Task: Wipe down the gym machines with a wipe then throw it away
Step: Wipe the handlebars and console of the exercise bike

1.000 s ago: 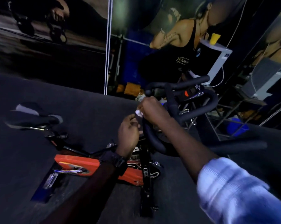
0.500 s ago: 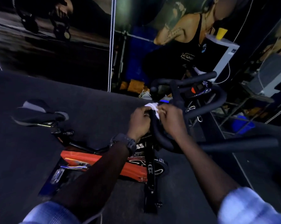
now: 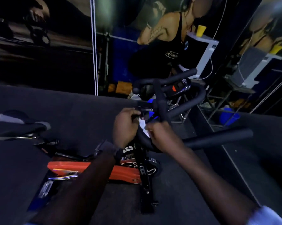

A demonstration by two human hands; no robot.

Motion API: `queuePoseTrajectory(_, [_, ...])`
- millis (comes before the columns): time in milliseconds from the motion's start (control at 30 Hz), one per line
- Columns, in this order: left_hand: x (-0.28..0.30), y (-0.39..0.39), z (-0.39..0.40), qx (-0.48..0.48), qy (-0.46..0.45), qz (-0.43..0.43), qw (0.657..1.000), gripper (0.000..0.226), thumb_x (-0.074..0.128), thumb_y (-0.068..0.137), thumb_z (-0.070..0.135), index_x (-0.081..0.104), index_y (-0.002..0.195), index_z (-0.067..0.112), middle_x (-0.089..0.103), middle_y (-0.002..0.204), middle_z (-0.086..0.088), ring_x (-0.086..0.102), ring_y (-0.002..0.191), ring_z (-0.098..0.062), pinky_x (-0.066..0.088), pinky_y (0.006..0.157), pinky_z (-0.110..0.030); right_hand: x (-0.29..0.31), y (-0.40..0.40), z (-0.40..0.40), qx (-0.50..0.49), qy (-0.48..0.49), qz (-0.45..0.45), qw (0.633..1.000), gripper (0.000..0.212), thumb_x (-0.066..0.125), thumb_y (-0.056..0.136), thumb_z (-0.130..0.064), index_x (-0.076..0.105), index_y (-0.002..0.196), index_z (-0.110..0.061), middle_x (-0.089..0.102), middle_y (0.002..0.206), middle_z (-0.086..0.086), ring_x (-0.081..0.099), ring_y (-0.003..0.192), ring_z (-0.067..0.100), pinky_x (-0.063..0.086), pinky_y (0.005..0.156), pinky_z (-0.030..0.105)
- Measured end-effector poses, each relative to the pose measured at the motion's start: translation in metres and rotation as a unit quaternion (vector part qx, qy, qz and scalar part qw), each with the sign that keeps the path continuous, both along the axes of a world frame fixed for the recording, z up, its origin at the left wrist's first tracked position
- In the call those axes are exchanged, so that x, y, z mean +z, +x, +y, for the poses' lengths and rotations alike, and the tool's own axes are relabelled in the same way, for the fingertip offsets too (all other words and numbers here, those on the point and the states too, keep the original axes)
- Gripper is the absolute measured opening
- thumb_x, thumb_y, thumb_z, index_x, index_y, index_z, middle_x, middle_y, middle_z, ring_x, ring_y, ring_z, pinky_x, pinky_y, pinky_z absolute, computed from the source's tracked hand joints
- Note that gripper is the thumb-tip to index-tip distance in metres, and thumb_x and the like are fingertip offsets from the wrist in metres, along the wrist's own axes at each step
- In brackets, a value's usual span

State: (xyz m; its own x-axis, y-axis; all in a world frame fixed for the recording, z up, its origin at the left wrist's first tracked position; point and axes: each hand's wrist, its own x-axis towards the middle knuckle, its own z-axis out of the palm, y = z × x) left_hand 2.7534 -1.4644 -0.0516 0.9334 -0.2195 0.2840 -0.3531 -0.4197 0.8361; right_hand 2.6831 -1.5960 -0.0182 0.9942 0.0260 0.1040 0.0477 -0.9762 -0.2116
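Right hand (image 3: 159, 132) grip pinches the white wipe (image 3: 143, 125) against the handlebar (image 3: 192, 101) loop — left hand (image 3: 125, 125) closed on the bar just beside. Bar runs up and away from both grips; right hand nearer the wipe.

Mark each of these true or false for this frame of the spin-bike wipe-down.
1. Both hands are at the handlebar. True.
2. The white wipe lies between the left hand and right hand. True.
3. The wipe is on the saddle. False: the saddle sits apart, off to the left, untouched.
4. The bike frame is green. False: it is orange.
5. A yellow cup stands on the white unit behind. True.
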Motion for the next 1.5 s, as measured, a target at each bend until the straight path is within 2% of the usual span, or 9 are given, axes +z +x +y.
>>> queuePoseTrajectory(100, [0.0,-0.022,-0.005,-0.056,0.1,-0.093,0.989,0.022,0.062,0.082,0.011,0.079,0.092,0.021,0.072,0.11,-0.002,0.058,0.117,-0.016,0.038,0.095,-0.025,0.008,-0.038,-0.035,0.05,-0.144,0.028,0.988,0.021,0.063,0.086,-0.028,0.059,0.107,-0.025,0.067,0.095,0.006,0.066,0.092,0.028,0.048,0.068,0.034])
queuePoseTrajectory(200, [0.002,-0.049,-0.016,-0.104,0.144,-0.203,0.963,0.025,0.053,0.081,0.023,0.077,0.078,0.018,0.075,0.083,-0.005,0.065,0.085,-0.018,0.038,0.084,-0.029,0.021,-0.033,-0.049,0.025,-0.135,0.026,0.99,0.019,0.057,0.089,-0.036,0.059,0.105,-0.027,0.067,0.093,0.002,0.065,0.09,0.026,0.045,0.064,0.031])
queuePoseTrajectory(300, [0.008,-0.064,-0.031,-0.124,0.213,-0.114,0.963,0.023,0.053,0.091,0.021,0.073,0.103,0.02,0.074,0.102,-0.007,0.066,0.098,-0.032,0.048,0.081,-0.037,0.024,0.008,-0.055,-0.046,-0.148,-0.019,0.988,0.019,0.052,0.089,-0.031,0.063,0.097,-0.018,0.063,0.086,0.009,0.063,0.079,0.035,0.042,0.061,0.033])
queuePoseTrajectory(867, [0.027,0.002,-0.061,-0.177,0.121,-0.044,0.976,0.013,0.078,0.076,0.021,0.073,0.087,0.024,0.075,0.087,0.008,0.07,0.082,-0.01,0.054,0.08,-0.034,0.023,-0.008,-0.055,-0.088,-0.037,-0.04,0.995,0.013,0.054,0.092,-0.023,0.065,0.097,-0.017,0.066,0.095,0.014,0.064,0.091,0.036,0.048,0.07,0.038])
queuePoseTrajectory(1033, [0.033,0.045,-0.066,-0.26,0.143,-0.039,0.954,0.033,0.078,0.076,0.01,0.071,0.107,0.016,0.071,0.092,0.007,0.068,0.079,-0.008,0.047,0.07,-0.01,0.01,-0.041,-0.07,-0.049,-0.091,-0.069,0.992,0.044,0.038,0.084,-0.025,0.055,0.122,-0.039,0.055,0.073,-0.001,0.06,0.069,0.02,0.04,0.057,0.03])
queuePoseTrajectory(1100, [0.037,0.069,-0.071,-0.281,0.171,-0.058,0.942,0.029,0.074,0.079,0.007,0.071,0.106,0.017,0.071,0.09,0.008,0.066,0.08,-0.006,0.043,0.068,-0.006,0.011,-0.019,-0.061,-0.059,-0.039,-0.084,0.994,0.031,0.04,0.083,-0.031,0.048,0.112,-0.036,0.061,0.079,0.003,0.063,0.069,0.028,0.045,0.055,0.033])
queuePoseTrajectory(1267, [0.038,0.126,-0.086,-0.335,0.16,-0.12,0.921,0.029,0.065,0.077,-0.002,0.071,0.1,0.015,0.07,0.09,0.002,0.065,0.082,-0.015,0.051,0.077,-0.031,0.015,0.056,-0.045,-0.178,-0.139,-0.069,0.972,0.016,0.059,0.084,-0.031,0.065,0.098,-0.031,0.052,0.097,0.0,0.06,0.087,0.026,0.033,0.056,0.03])
queuePoseTrajectory(1400, [0.019,0.146,-0.087,-0.38,0.097,-0.12,0.912,0.033,0.076,0.069,0.0,0.071,0.099,0.014,0.063,0.085,0.003,0.061,0.075,-0.017,0.051,0.074,-0.036,0.001,0.029,-0.036,-0.245,0.084,-0.054,0.964,0.014,0.055,0.091,-0.023,0.067,0.095,-0.028,0.063,0.104,0.007,0.06,0.1,0.03,0.051,0.082,0.04])
queuePoseTrajectory(1500, [0.005,0.149,-0.085,-0.369,0.023,-0.118,0.921,0.033,0.076,0.069,0.002,0.07,0.099,0.013,0.061,0.088,0.002,0.061,0.079,-0.018,0.049,0.077,-0.035,0.006,0.047,-0.038,-0.306,0.085,-0.106,0.942,0.011,0.058,0.087,-0.039,0.064,0.08,-0.032,0.066,0.091,-0.005,0.063,0.101,0.028,0.052,0.089,0.042])
